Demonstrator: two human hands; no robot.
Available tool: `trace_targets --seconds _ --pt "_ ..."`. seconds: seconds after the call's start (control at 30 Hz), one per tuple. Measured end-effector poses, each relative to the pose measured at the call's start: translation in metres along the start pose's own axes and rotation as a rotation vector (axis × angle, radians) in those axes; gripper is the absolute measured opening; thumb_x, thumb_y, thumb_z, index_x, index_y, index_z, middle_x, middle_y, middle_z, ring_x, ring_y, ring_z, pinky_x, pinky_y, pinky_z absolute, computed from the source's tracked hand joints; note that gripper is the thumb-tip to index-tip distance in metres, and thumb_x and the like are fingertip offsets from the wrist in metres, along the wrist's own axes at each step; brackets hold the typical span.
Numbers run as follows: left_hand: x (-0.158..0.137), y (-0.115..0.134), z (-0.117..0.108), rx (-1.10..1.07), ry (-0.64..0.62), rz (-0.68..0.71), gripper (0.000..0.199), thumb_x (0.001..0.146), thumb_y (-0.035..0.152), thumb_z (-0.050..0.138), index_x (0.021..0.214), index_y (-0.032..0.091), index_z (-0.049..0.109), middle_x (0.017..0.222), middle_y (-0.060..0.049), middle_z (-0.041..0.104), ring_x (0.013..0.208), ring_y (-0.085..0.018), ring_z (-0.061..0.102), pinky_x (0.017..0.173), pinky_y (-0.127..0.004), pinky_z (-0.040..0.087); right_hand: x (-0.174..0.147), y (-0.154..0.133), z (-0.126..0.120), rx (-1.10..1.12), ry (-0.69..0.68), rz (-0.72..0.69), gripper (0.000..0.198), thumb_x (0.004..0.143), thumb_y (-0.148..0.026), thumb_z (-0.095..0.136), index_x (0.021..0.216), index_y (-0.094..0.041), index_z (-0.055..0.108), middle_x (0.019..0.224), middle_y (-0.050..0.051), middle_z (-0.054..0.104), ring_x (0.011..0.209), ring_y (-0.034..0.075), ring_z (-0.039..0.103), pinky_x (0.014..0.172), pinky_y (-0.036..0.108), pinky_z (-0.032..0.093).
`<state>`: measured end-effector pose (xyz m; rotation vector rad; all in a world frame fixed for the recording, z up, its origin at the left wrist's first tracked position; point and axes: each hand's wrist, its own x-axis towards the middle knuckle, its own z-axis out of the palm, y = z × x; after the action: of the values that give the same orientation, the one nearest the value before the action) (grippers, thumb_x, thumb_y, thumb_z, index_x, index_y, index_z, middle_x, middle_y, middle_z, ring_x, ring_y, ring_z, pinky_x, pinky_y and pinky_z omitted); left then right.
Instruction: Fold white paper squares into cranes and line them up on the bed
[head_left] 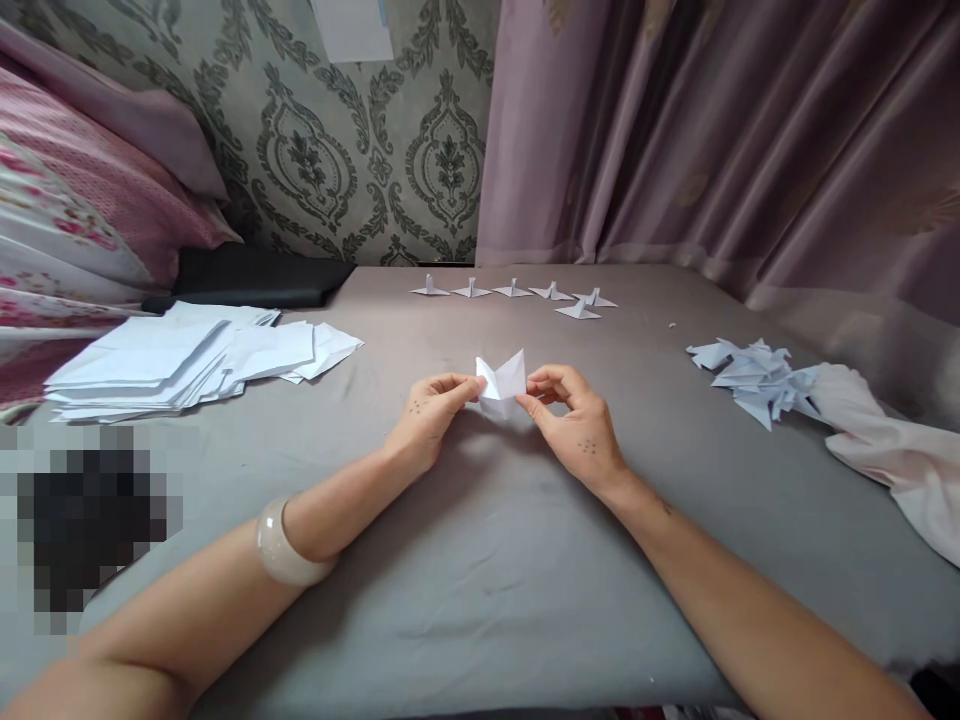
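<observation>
Lying at nine o'clock, a loose stack of white paper sheets [142, 350] spreads within apparent reach of the left hand [431, 412], which pinches the left edge of a peaked piece of folded white paper [506, 378] at the clock's centre. Toward twelve o'clock, six winged white paper figures [514, 289] stand spaced. The right hand [576, 425] pinches the paper's right edge, probably to steady it. At three, pointed white paper shapes [763, 376] lie heaped, seemingly to save room.
</observation>
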<state>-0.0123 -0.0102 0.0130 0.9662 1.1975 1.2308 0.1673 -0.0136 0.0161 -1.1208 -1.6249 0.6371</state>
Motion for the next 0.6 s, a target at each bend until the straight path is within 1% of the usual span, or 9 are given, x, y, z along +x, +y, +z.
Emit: trace_targets --seconds 0.1,0.17,0.33,0.47,0.6 --pt "-0.005 0.003 0.002 -0.018 -0.006 0.048 0.030 0.067 0.042 0.076 0.082 0.018 0.066 0.073 -0.001 0.066 0.068 -0.012 0.056 0.064 -0.024 0.040 0.001 0.002 0.000 0.058 -0.004 0.055 0.013 0.078 -0.030 0.066 0.088 -0.023 0.064 0.084 0.000 0.070 0.077 0.015 0.065 0.075 0.030 0.052" --pt "-0.007 0.005 0.003 -0.016 -0.029 0.088 0.030 0.069 0.042 0.076 0.087 0.019 0.065 0.076 0.000 0.067 0.069 -0.012 0.057 0.065 -0.023 0.041 0.002 0.004 0.000 0.087 0.004 0.079 0.014 0.078 -0.031 0.066 0.088 -0.022 0.069 0.085 0.001 0.071 0.077 0.015 0.065 0.077 0.031 0.052" --pt "-0.009 0.005 0.003 0.041 -0.112 0.105 0.030 0.068 0.038 0.078 0.090 0.018 0.070 0.085 -0.003 0.069 0.076 -0.014 0.059 0.070 -0.025 0.043 0.003 0.010 0.000 0.161 0.010 0.149 0.018 0.077 -0.031 0.066 0.091 -0.022 0.073 0.094 0.003 0.073 0.083 0.017 0.066 0.080 0.032 0.052" --pt "-0.004 0.000 -0.001 0.117 -0.096 0.156 0.027 0.070 0.037 0.077 0.091 0.019 0.074 0.090 -0.004 0.071 0.078 -0.015 0.059 0.072 -0.026 0.043 0.004 0.010 0.000 0.237 -0.018 0.228 0.025 0.072 -0.029 0.071 0.095 -0.021 0.073 0.091 0.003 0.075 0.083 0.018 0.068 0.081 0.033 0.053" --pt "-0.002 -0.002 -0.003 0.134 -0.090 0.180 0.027 0.069 0.037 0.077 0.090 0.020 0.076 0.089 -0.004 0.072 0.080 -0.016 0.059 0.073 -0.027 0.042 0.004 0.005 0.001 0.265 -0.031 0.264 0.021 0.071 -0.030 0.072 0.090 -0.022 0.075 0.091 0.003 0.075 0.085 0.018 0.068 0.082 0.033 0.053"
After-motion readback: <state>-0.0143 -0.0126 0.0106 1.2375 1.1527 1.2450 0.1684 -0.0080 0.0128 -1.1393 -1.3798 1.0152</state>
